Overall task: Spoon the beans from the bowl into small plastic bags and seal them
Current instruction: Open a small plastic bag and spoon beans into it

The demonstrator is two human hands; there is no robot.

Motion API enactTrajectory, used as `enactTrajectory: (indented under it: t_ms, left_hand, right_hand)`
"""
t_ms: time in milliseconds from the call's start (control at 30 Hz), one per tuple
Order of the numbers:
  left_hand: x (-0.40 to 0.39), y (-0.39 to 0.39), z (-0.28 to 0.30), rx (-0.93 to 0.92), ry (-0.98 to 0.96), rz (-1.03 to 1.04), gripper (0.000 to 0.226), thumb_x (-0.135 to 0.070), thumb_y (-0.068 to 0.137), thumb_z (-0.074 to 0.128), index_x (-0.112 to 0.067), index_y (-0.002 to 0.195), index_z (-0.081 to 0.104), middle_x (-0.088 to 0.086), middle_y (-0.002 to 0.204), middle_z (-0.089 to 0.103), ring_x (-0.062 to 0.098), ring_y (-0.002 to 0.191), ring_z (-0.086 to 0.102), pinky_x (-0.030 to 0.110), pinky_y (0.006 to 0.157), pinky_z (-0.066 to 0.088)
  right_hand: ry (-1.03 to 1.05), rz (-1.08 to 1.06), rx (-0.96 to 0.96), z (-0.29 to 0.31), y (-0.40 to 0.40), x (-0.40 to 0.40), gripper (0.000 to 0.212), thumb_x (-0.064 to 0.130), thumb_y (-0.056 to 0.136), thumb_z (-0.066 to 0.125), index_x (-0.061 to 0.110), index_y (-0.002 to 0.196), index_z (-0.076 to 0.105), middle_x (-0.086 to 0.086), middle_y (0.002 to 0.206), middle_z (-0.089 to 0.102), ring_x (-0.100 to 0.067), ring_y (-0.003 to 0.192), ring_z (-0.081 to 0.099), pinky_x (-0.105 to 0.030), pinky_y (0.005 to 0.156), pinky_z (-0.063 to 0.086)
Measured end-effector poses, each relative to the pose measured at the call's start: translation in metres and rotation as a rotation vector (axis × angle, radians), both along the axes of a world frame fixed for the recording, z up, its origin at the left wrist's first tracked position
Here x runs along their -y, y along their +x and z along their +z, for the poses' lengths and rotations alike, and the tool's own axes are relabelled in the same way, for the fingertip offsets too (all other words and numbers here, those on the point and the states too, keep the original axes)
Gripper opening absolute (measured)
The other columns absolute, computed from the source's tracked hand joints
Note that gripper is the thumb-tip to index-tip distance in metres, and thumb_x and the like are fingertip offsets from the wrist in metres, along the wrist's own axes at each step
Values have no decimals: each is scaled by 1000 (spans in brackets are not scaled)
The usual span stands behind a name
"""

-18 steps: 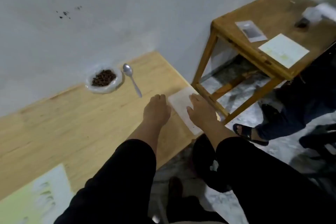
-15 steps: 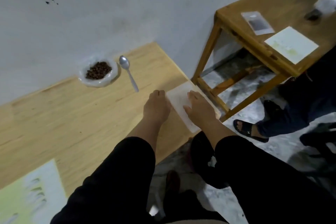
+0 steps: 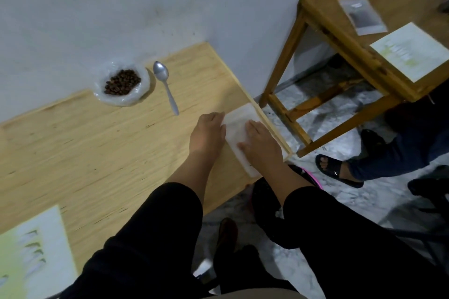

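Observation:
A clear bowl [image 3: 143, 80] of dark brown beans [image 3: 122, 82] stands at the back of the light wooden table [image 3: 97, 148], against the wall. A metal spoon [image 3: 165, 85] lies just right of it, bowl end towards the wall. A stack of small white plastic bags [image 3: 237, 126] lies at the table's right edge. My right hand [image 3: 261, 143] rests flat on the stack. My left hand [image 3: 207, 135] lies beside it with fingertips touching the stack's left edge.
A printed sheet [image 3: 29, 255] lies at the table's near left corner. To the right stands a darker wooden table [image 3: 340, 31] carrying a paper [image 3: 410, 53] and a small packet [image 3: 362, 16]. Another person's sandalled foot [image 3: 337, 168] is on the floor beyond.
The view has swung slightly, so everything sits a little differently in frame. Both hands stay on the bag stack; my left fingertips have edged closer to its left side.

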State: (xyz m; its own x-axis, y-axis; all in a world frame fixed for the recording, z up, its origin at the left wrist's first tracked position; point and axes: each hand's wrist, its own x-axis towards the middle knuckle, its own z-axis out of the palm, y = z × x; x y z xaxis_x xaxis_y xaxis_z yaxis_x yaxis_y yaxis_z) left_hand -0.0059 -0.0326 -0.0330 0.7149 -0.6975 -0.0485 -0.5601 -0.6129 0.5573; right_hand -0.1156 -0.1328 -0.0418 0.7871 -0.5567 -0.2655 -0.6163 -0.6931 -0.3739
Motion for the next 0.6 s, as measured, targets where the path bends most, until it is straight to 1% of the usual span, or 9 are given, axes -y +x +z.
enactTrajectory:
  t_ms: [100, 267, 367, 433, 533, 600]
  left_hand:
    - [0, -1, -1, 48, -62, 5, 38, -13, 93, 51, -8, 130, 54, 10, 126, 59, 28, 120, 47, 33, 86, 43]
    - [-1, -6, -4, 126, -132, -41, 32, -6, 89, 57, -5, 120, 62, 14, 105, 69, 34, 97, 59, 39, 73, 52]
    - [-1, -7, -3, 69, -135, 6, 31, -9, 93, 52, -11, 123, 61, 15, 103, 68, 32, 92, 61, 38, 74, 51]
    - [0, -6, -1, 48, -136, 24, 31, -11, 94, 49, -14, 123, 61, 13, 103, 67, 30, 90, 62, 36, 75, 50]
    - [2, -1, 8, 5, -136, 27, 31, -8, 94, 47, -14, 121, 61, 13, 104, 66, 30, 93, 61, 34, 78, 47]
    - [3, 4, 17, -8, -158, 42, 31, -5, 93, 47, -13, 119, 63, 14, 103, 66, 29, 93, 61, 31, 78, 44]
  right_hand:
    - [17, -6, 14, 1, -1, -1, 63, 33, 94, 49, 12, 147, 21, -2, 155, 19, -16, 144, 12, -29, 112, 21]
    - [32, -17, 0, 1, 0, 1, 63, 34, 95, 47, 13, 148, 19, 0, 156, 16, -15, 144, 10, -30, 113, 20]
    - [25, -22, -2, 1, 1, 0, 64, 34, 94, 48, 13, 148, 19, -1, 156, 18, -16, 144, 11, -32, 113, 22]
    - [19, -20, 6, 3, 1, 1, 63, 35, 94, 49, 13, 147, 22, -2, 154, 22, -18, 143, 16, -33, 111, 25]
    - [10, -27, 106, 14, 2, 4, 57, 32, 93, 51, 13, 143, 32, -5, 148, 34, -21, 136, 31, -33, 106, 32]
    - [-54, -24, 239, 27, 7, 7, 53, 27, 92, 54, 11, 140, 36, -9, 146, 35, -24, 134, 33, -35, 104, 34]
